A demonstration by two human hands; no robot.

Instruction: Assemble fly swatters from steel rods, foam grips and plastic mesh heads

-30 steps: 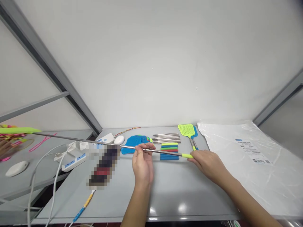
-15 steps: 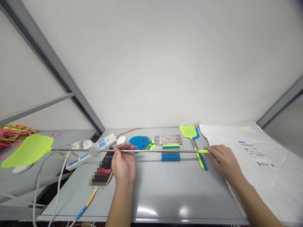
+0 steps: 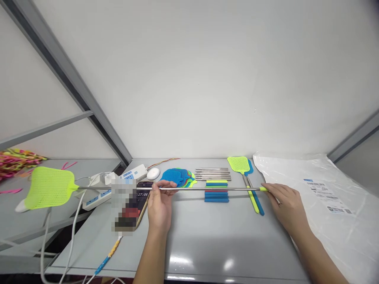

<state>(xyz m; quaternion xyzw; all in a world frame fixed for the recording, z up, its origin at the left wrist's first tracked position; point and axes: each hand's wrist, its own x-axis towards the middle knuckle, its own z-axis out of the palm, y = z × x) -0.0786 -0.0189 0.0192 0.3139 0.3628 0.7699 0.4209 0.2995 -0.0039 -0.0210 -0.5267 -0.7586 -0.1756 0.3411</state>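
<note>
A long fly swatter with a yellow-green mesh head, a thin metal rod and a yellow-green grip stretches level across the view above the table. Around its grip, at the right end, the fingers of my right hand are closed. My left hand, palm up, holds the rod nearer the head, thumb on one side and fingers behind. Behind the rod lie a pile of mesh swatter heads, mostly blue, a row of metal rods and several coloured grip tubes.
Two swatters, a yellow-green one and a blue one, lie crossed at the right. Beyond them spreads a white plastic bag with a label. At left are a phone, a power strip, cables and a round white object.
The swatter's head has turned to show more of its flat mesh face and sits further right in view. Both hands keep their hold; the whole view has shifted slightly.
</note>
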